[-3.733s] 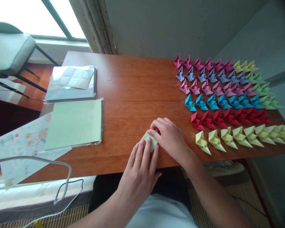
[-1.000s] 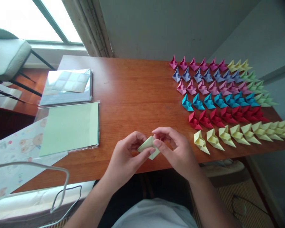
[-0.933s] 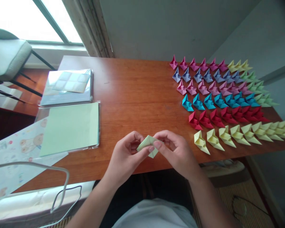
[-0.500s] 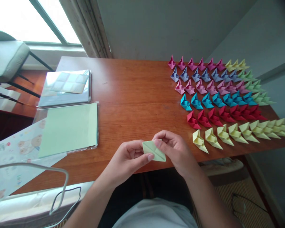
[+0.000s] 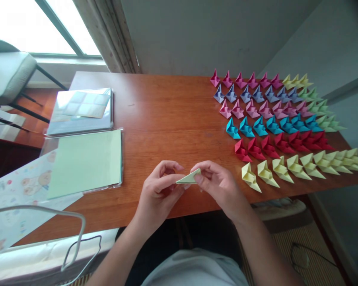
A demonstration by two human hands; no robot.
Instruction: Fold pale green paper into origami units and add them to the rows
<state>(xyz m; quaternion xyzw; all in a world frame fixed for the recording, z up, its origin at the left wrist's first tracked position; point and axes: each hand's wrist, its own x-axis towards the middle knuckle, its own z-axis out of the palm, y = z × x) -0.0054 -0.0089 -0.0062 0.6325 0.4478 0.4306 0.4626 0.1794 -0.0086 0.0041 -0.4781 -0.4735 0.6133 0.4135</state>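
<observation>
A small folded piece of pale green paper is held above the front edge of the table, now showing as a narrow triangle. My right hand pinches its right end between thumb and fingers. At the left end, the thumb and index finger of my left hand grip the lower edge, while its other fingers curl loosely above. To the right stand rows of folded paper boats; the closest ones are yellow boats, with red boats and blue boats behind.
A pack of light green paper sheets lies left on the wooden table. Behind it is another clear-wrapped pack. A patterned sheet and a white metal rail are at the lower left. A chair stands by the window.
The folded paper has gone from a flat rectangle with a diagonal crease to a narrow triangle. My left hand has shifted slightly left and up, its fingers lifting.
</observation>
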